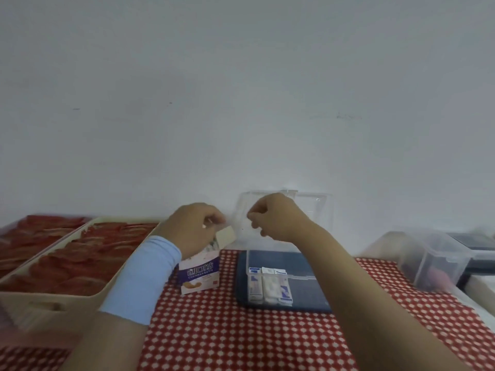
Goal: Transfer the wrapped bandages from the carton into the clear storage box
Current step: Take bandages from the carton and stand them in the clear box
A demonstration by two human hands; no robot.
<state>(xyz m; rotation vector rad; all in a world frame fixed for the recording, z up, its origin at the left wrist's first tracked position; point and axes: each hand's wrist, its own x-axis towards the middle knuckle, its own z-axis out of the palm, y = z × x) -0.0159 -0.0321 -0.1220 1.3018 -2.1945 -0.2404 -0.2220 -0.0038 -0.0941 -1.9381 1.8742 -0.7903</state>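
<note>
My left hand [197,226], a smooth pale-blue sleeve [144,277] at its wrist, grips the open top of the carton [199,274], a small upright cardboard box in white and purple that stands on the red-and-white checked cloth [241,338]. My right hand [276,218] hangs above the clear box [308,287], fingers curled with the tips pinched together; I cannot tell whether they hold anything. The box is rectangular hard plastic with a dark blue bottom, and its lid [318,210] stands open against the wall. Flat paper-wrapped bandages [269,285] stand in a row at its left end. Cream trays [80,298] of red items lie to the left.
</note>
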